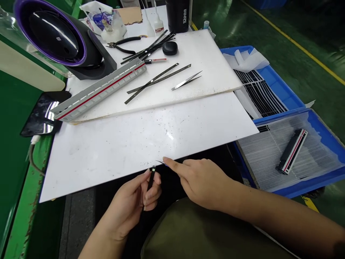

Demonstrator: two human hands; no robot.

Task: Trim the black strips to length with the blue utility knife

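Pinched between the thumb and fingers of my left hand (141, 196) is a narrow black strip (151, 179), its end with a small pale spot pointing up near the table's front edge. My right hand (203, 183) is closed, index finger stretched forward, around a tool with a thin pointed blade (161, 162); its handle is hidden in the hand. The blade tip sits just above and right of the strip's end. Small dark specks lie on the white tabletop (115, 144) just beyond both hands.
A white foam board (215, 72) bears crossed dark strips (151, 83), tweezers (185, 82), pliers (121, 45), a black case (169, 48) and a long grey bar (102, 90). A fan (56, 36) stands at left. Blue trays (285, 86) with strips and another bar (292, 151) are at right.
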